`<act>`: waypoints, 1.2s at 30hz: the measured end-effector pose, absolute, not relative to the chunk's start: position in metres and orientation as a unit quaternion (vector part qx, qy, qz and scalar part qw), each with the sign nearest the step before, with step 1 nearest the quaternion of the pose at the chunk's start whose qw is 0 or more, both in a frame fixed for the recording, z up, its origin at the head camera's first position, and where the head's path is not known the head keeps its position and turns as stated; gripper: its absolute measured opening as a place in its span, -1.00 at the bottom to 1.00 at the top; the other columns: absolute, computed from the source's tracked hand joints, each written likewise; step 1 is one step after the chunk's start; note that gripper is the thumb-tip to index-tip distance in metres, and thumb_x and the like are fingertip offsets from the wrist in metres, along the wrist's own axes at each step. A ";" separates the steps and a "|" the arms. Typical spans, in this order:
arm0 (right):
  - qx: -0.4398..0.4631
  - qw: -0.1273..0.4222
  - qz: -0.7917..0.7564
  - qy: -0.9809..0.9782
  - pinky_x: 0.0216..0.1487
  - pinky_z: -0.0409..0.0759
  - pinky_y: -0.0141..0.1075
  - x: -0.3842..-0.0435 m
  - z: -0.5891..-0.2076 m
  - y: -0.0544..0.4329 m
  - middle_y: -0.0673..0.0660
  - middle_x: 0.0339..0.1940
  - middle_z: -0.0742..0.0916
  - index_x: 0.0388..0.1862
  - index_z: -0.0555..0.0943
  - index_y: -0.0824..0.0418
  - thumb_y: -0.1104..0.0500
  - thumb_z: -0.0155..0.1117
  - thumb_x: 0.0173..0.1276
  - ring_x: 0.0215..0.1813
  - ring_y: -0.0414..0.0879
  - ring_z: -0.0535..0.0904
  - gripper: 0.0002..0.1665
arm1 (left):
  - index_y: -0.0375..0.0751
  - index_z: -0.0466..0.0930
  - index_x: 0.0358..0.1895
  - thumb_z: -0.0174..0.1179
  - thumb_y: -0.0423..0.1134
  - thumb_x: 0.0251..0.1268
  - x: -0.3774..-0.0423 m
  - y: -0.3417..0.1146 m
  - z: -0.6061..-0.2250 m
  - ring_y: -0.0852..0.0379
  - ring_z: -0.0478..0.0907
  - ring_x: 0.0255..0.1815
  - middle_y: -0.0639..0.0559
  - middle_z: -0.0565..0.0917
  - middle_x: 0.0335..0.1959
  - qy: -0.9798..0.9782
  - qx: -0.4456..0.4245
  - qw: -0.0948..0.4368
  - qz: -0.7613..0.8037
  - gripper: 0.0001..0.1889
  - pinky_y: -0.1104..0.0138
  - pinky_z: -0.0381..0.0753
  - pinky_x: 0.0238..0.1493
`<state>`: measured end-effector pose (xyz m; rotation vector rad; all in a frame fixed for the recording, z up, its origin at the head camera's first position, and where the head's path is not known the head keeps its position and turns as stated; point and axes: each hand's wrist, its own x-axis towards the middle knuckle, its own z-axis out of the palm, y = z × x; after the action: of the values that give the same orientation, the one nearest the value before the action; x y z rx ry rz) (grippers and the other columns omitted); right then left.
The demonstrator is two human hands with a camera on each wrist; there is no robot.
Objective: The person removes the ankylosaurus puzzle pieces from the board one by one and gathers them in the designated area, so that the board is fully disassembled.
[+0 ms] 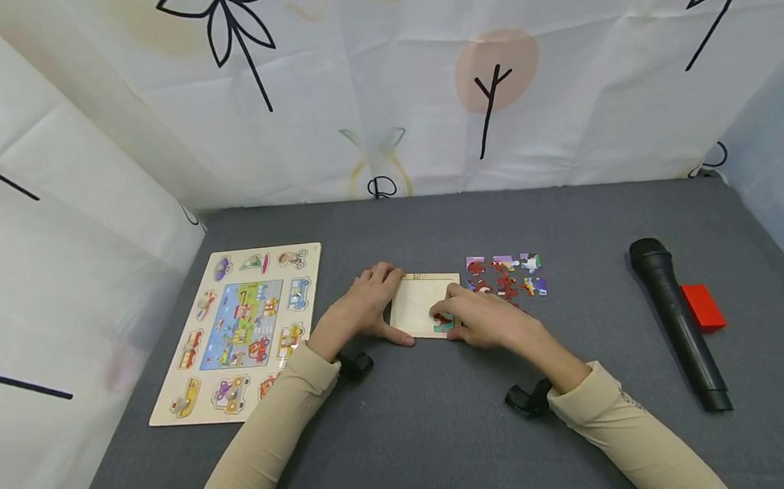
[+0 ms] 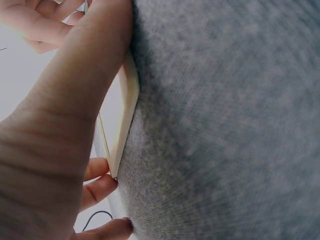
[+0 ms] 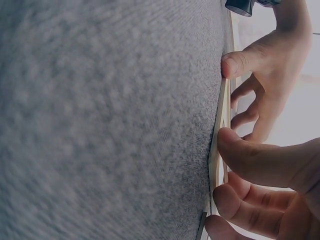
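Note:
My left hand (image 1: 372, 303) spans the left side of a small pale wooden puzzle tray (image 1: 413, 300), its thumb at the near corner and its fingers at the far one. My right hand (image 1: 484, 315) is over the tray's near right corner with fingers bent. Its index finger reaches onto a red and teal jigsaw piece (image 1: 443, 323) lying in that corner, partly hidden by the hand. In the right wrist view, the right thumb (image 3: 250, 157) touches the rim of the tray. More loose jigsaw pieces (image 1: 505, 264) lie just right of the tray, some behind the right hand.
On the left stands a larger wooden board (image 1: 266, 271) with vehicle and toy shapes around a colourful picture, partly under the left sleeve. To the right lie a black microphone (image 1: 678, 322) and a red block (image 1: 703, 307) beside it. Patterned white cloth (image 1: 412, 143) hangs behind the grey table (image 1: 414, 442).

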<state>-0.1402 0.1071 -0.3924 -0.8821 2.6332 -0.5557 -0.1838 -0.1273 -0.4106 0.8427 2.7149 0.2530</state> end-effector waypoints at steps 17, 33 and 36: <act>-0.301 0.139 -0.203 0.921 -0.30 0.47 -0.36 -0.140 -0.389 0.110 0.09 -0.10 0.65 0.14 0.71 0.13 0.23 0.48 0.31 -0.30 -0.20 0.51 -0.59 | -0.24 0.17 0.56 0.52 0.38 -0.09 -0.183 -0.128 -0.410 -0.31 0.30 0.48 -0.26 0.27 0.48 0.941 0.291 0.145 0.091 0.21 -0.22 0.31 0.50; -0.299 0.109 -0.209 0.925 -0.37 0.44 -0.44 -0.135 -0.386 0.133 0.06 -0.13 0.64 0.12 0.71 0.16 0.23 0.46 0.33 -0.30 -0.23 0.51 -0.62 | -0.23 0.18 0.56 0.54 0.37 -0.11 -0.184 -0.127 -0.410 -0.28 0.31 0.47 -0.26 0.29 0.48 0.942 0.292 0.144 0.084 0.22 -0.18 0.33 0.49; -0.298 0.105 -0.210 0.925 -0.38 0.42 -0.43 -0.134 -0.387 0.138 0.04 -0.17 0.63 0.12 0.71 0.16 0.24 0.46 0.33 -0.32 -0.24 0.49 -0.63 | -0.24 0.18 0.55 0.54 0.37 -0.12 -0.184 -0.127 -0.410 -0.28 0.32 0.46 -0.26 0.29 0.47 0.942 0.292 0.141 0.086 0.22 -0.18 0.34 0.48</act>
<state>-0.1337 0.1380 -0.3870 -0.8778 2.7265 -0.6202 -0.1838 -0.1267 -0.4104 0.8434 2.7192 0.2469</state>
